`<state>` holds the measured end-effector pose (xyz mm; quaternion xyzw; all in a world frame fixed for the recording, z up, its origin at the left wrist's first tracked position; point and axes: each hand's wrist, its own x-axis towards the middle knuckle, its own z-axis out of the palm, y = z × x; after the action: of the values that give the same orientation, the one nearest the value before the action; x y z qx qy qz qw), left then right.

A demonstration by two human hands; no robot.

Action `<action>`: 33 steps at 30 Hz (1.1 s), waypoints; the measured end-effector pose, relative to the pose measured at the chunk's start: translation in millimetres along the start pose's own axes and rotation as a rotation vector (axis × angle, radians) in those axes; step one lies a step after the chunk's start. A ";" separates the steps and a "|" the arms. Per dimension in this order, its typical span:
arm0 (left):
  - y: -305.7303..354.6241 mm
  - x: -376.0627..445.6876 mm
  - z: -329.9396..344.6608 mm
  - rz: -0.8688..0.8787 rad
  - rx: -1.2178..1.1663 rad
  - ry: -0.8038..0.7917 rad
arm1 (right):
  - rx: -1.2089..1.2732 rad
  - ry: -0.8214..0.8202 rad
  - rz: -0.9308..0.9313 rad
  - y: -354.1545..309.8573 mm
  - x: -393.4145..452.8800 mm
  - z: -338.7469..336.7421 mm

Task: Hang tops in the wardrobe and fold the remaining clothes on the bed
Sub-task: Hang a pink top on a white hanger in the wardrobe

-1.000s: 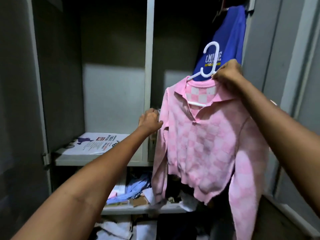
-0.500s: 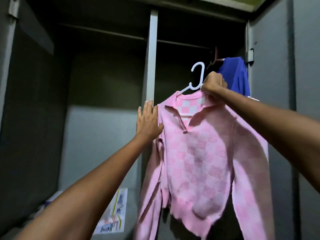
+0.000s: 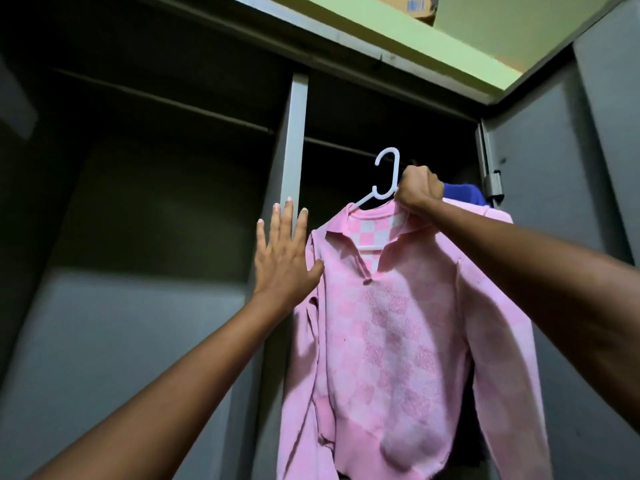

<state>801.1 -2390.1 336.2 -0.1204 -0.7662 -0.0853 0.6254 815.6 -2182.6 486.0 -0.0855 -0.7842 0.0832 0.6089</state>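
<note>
Main risk: hook of white hanger [image 3: 385,181] missing the rail [image 3: 343,148] and the pink top [image 3: 384,327] dropping. Hook opening faces away from right hand [image 3: 419,192], rail sits up and behind the hook in shadow, hard to judge depth from here. Likely cause: blind lift, with fist and garment blocking the view of the gap.

Second risk: collar sliding off the hanger. Right hand bunches collar fabric and hanger neck together; a jerk upward could pull the knit off the far shoulder arm.

Third: snagging the blue garment [image 3: 462,195], just behind the right knuckles, on the same side of the wardrobe. Crowding there could tangle the hooks.

Right hand: tight fist, clamped on the hanger neck just below the hook, collar caught in the grip. Top hangs straight down below it, body under the wrist, sleeves trailing lower, one draped under the forearm.

Left hand [image 3: 284,256]: flat, fingers straight and spread, pressed on the centre post [image 3: 294,140], holding nothing. Thumb touching or just beside the top's near shoulder; cannot tell which.
</note>
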 end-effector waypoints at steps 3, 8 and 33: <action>1.5 19.7 -0.7 0.023 -0.014 0.092 | -0.009 0.054 -0.002 -3.7 22.8 2.6; -5.3 32.7 11.5 0.026 0.044 0.113 | 0.001 0.118 0.001 -12.3 50.5 17.6; -8.7 32.9 19.2 -0.014 0.328 0.136 | 0.123 0.078 -0.101 -47.3 143.8 148.1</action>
<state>774.3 -2390.5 364.7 -0.0052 -0.7266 0.0287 0.6865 635.4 -2198.6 596.2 -0.0113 -0.7567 0.0969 0.6465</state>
